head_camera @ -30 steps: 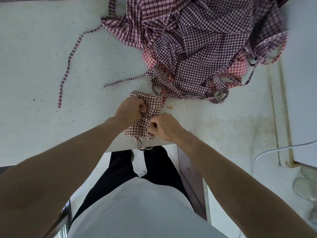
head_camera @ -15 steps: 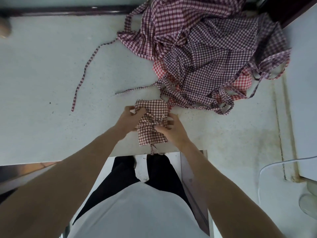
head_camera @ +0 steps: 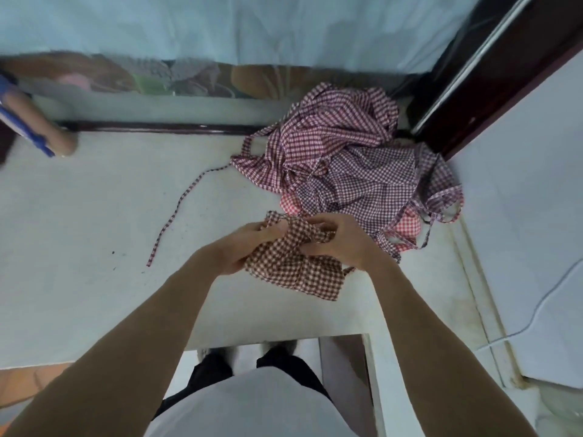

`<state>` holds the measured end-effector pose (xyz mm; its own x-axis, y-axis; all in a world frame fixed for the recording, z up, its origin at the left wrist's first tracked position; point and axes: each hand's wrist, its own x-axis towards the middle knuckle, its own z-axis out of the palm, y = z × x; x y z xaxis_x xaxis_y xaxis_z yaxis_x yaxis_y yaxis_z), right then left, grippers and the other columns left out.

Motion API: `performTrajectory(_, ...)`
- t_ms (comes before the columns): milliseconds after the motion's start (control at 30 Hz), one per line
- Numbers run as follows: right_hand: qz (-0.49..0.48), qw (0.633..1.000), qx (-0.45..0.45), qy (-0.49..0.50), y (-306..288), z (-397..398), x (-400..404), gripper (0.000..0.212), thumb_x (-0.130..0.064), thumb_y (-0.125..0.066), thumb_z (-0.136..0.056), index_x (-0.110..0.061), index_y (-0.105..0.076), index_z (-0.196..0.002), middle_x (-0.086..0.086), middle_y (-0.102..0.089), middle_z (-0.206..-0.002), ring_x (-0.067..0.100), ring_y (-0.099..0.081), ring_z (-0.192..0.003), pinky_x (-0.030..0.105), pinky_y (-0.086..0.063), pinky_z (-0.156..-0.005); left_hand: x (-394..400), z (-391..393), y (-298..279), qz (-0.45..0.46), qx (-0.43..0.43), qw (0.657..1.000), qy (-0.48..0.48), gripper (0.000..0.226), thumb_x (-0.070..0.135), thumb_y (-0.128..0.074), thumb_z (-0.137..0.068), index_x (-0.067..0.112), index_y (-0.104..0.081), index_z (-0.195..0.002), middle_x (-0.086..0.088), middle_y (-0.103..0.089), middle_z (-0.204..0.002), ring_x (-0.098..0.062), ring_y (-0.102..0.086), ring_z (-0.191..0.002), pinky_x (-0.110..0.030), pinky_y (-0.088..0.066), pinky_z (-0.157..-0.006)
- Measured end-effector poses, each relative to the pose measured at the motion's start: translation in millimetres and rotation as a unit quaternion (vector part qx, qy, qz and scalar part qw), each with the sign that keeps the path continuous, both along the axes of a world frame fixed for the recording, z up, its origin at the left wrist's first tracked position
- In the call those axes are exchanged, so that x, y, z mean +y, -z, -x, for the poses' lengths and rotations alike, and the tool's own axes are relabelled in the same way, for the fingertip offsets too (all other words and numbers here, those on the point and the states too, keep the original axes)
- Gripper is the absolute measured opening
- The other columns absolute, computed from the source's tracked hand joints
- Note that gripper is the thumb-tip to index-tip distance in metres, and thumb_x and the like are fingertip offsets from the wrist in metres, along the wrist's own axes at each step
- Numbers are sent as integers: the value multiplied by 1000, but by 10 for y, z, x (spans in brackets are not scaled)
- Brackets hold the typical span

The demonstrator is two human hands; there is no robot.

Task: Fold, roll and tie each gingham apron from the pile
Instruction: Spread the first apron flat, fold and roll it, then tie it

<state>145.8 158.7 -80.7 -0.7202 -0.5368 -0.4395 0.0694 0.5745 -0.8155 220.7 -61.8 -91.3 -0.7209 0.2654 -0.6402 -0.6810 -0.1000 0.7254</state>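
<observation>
While the pile point(head_camera: 347, 171) is waiting, I'm pinching the rolled apron point(head_camera: 293, 266) with left hand point(head_camera: 243, 244) and right hand point(head_camera: 340, 241), each grip cinching the tie snugly.

Aprons on the table

The folded apron point(head_camera: 293, 269) lies near the table point(head_camera: 79, 263) front edge, between both hands; the pile point(head_camera: 347, 165) sits behind it, to the right.
</observation>
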Motion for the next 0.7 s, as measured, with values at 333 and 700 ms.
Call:
performTrajectory(333,53,972,111,200,-404,7,352,20,-33,-67,-94,-24,-67,-111,-12,-71,-106,7,-67,-99,21,-53,-86,146,206,-311,54,72,980,-179,26,24,-48,-101,9,-62,-117,-8,-71,-108,-23,-68,-99,-33,-55,-78)
performTrajectory(700,-128,986,96,42,-668,30,671,42,-45,-67,-91,-7,-65,-73,7,-64,-65,20,-62,-59,37,-53,-68,-53,212,-442,140,189,965,-115,21,24,-48,-102,22,-59,-119,3,-66,-116,-18,-62,-107,-34,-51,-93)
